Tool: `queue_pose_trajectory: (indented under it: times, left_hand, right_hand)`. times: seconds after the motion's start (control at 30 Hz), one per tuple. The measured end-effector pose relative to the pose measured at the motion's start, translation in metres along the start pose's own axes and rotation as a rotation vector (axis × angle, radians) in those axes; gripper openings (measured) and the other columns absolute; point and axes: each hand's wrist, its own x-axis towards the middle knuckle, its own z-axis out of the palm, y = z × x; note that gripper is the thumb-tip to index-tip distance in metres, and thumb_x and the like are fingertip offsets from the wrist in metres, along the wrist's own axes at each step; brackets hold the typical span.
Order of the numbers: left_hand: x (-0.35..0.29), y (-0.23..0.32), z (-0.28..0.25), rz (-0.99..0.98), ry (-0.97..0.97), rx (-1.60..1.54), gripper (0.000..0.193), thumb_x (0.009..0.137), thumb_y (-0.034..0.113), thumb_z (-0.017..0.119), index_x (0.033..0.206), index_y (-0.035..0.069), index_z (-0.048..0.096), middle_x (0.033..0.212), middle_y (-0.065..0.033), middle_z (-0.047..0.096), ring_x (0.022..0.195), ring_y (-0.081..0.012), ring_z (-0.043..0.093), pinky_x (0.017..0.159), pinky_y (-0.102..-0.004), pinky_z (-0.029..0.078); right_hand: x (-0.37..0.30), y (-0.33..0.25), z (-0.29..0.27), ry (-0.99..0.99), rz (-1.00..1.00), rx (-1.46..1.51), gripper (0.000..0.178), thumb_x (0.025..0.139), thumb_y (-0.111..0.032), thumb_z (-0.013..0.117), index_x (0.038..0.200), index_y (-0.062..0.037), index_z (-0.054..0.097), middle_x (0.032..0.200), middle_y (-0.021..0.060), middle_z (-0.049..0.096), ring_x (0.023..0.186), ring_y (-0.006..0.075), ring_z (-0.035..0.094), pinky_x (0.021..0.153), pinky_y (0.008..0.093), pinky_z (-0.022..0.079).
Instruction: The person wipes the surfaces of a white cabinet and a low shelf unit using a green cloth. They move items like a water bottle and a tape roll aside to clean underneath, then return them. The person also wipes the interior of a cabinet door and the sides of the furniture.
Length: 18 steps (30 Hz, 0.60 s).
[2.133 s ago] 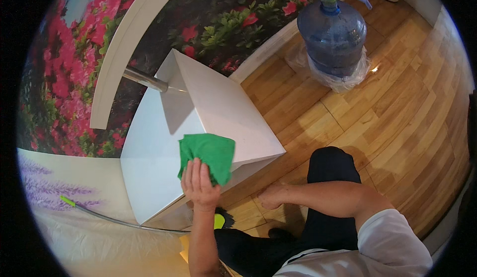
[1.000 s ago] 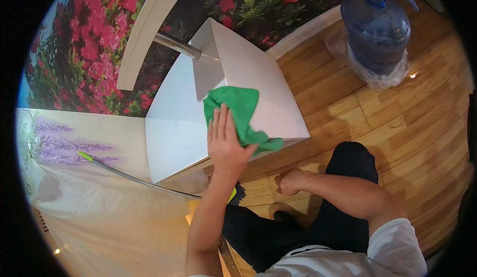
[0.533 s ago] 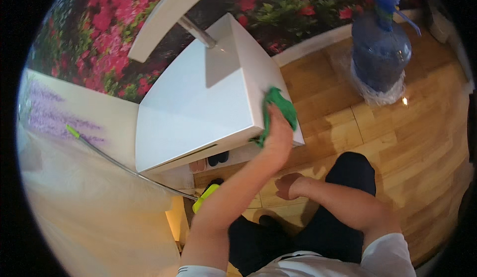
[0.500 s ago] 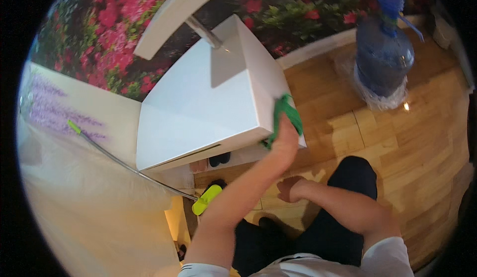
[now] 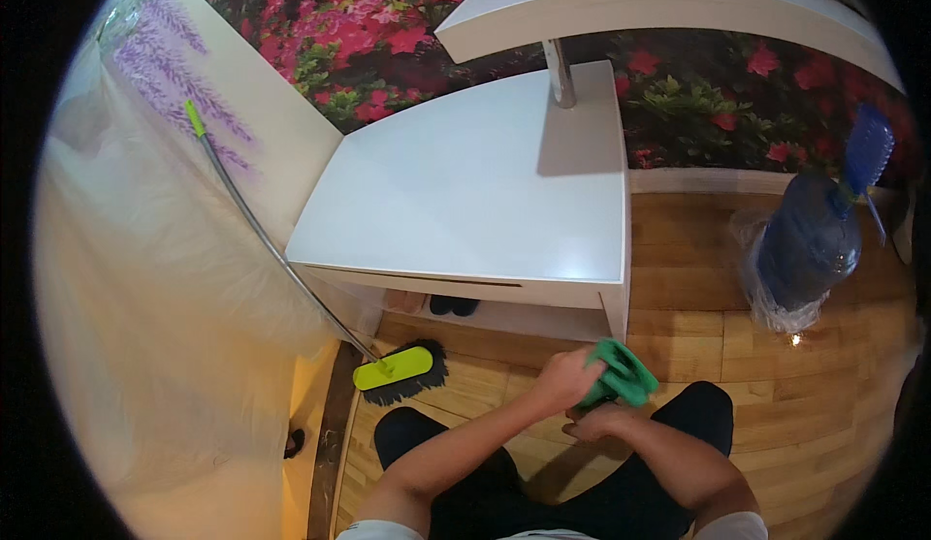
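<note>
A green cloth (image 5: 626,373) hangs bunched between my hands, in front of the white cabinet's near right corner. My left hand (image 5: 570,381) is closed on its left side. Just below, my right hand (image 5: 596,424) meets the lower edge of the cloth with its fingers curled against it; the cloth partly hides them. The white cabinet (image 5: 456,191) has a smooth, bare-looking top with a curved back edge and a drawer front (image 5: 436,283) with a dark slot.
A metal post (image 5: 559,75) holds up a curved white shelf (image 5: 659,12). A broom (image 5: 393,367) with a lime-green head leans at the left beside plastic sheeting (image 5: 184,298). Shoes (image 5: 454,305) sit under the cabinet. A large blue water bottle (image 5: 810,239) stands on the wooden floor at right.
My left hand has drawn the green cloth from the cabinet's right side back toward me. My right hand has come up to the cloth. The view has turned and shifted.
</note>
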Motion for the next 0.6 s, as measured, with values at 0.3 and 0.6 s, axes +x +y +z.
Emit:
queue_pose_trajectory:
  times: [0.3, 0.6]
  left_hand:
    - [0.002, 0.003, -0.089, -0.81, 0.95, -1.999, 0.054, 0.116, 0.052, 0.039, 0.142, 0.008, 0.057, 0.143, -0.0116, 0.062, 0.128, -0.033, 0.062, 0.11, -0.0509, 0.052]
    - [0.004, -0.007, -0.131, -0.48, 1.303, -1.876, 0.057, 0.116, 0.054, 0.034, 0.143, 0.009, 0.057, 0.144, -0.0097, 0.06, 0.133, -0.0325, 0.056, 0.121, -0.0515, 0.04]
  right_hand:
    - [0.005, -0.026, -0.02, -0.038, -0.088, -0.109, 0.056, 0.104, -0.049, 0.055, 0.134, -0.0043, 0.067, 0.133, 0.0234, 0.07, 0.124, 0.0438, 0.065, 0.104, 0.052, 0.051]
    - [0.005, -0.043, -0.04, -0.06, -0.079, -0.176, 0.058, 0.106, -0.045, 0.053, 0.137, 0.0028, 0.063, 0.135, 0.0252, 0.068, 0.123, 0.0444, 0.065, 0.105, 0.0519, 0.051]
